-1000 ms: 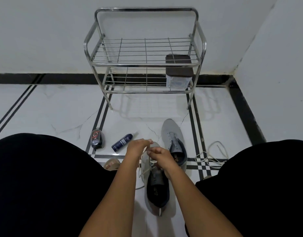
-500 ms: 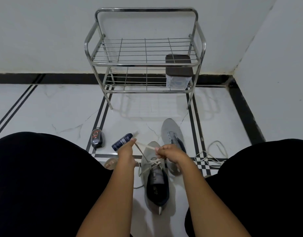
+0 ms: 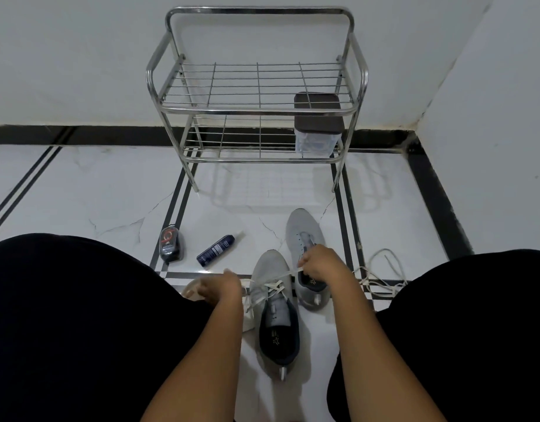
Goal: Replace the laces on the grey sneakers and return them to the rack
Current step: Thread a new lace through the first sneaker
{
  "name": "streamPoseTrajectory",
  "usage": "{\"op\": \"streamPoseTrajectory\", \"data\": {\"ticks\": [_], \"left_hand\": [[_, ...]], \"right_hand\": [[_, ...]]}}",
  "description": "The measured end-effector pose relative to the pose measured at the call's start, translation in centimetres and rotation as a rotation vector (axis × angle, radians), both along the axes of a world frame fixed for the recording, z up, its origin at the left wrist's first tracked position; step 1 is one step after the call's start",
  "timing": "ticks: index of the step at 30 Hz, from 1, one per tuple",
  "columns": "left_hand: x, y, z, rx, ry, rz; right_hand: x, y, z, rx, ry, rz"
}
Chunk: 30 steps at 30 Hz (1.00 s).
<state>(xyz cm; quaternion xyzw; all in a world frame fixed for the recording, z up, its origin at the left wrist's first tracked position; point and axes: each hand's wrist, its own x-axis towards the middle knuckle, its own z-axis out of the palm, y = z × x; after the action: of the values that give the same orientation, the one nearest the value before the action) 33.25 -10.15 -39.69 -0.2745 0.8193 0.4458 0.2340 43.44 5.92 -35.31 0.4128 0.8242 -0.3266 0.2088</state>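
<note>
Grey sneaker [image 3: 273, 303] lies on the floor between the knees, its white lace [image 3: 270, 286] drawn taut both ways: left hand [image 3: 220, 289] has its grip curled round one end, right hand [image 3: 319, 264] pinches the other. The second sneaker [image 3: 303, 236] sits just right, with the metal rack [image 3: 256, 109] far behind.
</note>
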Motion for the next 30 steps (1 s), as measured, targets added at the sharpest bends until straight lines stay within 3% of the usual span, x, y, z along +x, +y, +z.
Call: {"op": "streamPoseTrajectory", "data": {"ticks": [1, 3, 5, 8, 14, 22, 24, 30], "left_hand": [[0.4, 0.6, 0.1, -0.006, 0.077, -0.16], [1.1, 1.8, 0.7, 0.186, 0.134, -0.52], [1.8, 2.6, 1.4, 0.342, 0.038, -0.764], [2.2, 2.7, 1.2, 0.418, -0.065, -0.962], [1.8, 2.4, -0.3, 0.356, -0.001, -0.987], [1.3, 2.3, -2.0, 0.039, 0.039, -1.136], [1.3, 2.3, -2.3, 0.042, 0.034, -1.139], [1.0, 2.4, -2.7, 0.07, 0.039, -1.166]], "right_hand": [[-0.3, -0.4, -0.2, -0.035, 0.043, -0.002], [-0.8, -1.2, -0.2, -0.045, 0.081, -0.023], [-1.1, -1.4, -0.6, -0.043, 0.137, -0.052], [-0.9, -1.3, -0.3, -0.035, 0.15, -0.067], [-0.1, -1.0, -1.0, 0.016, 0.211, -0.21], [-0.1, -1.2, -2.3, -0.012, 0.209, -0.319], [-0.1, -1.3, -2.8, -0.043, 0.218, -0.347], [-0.1, -1.9, -4.3, -0.179, 0.113, -0.145]]}}
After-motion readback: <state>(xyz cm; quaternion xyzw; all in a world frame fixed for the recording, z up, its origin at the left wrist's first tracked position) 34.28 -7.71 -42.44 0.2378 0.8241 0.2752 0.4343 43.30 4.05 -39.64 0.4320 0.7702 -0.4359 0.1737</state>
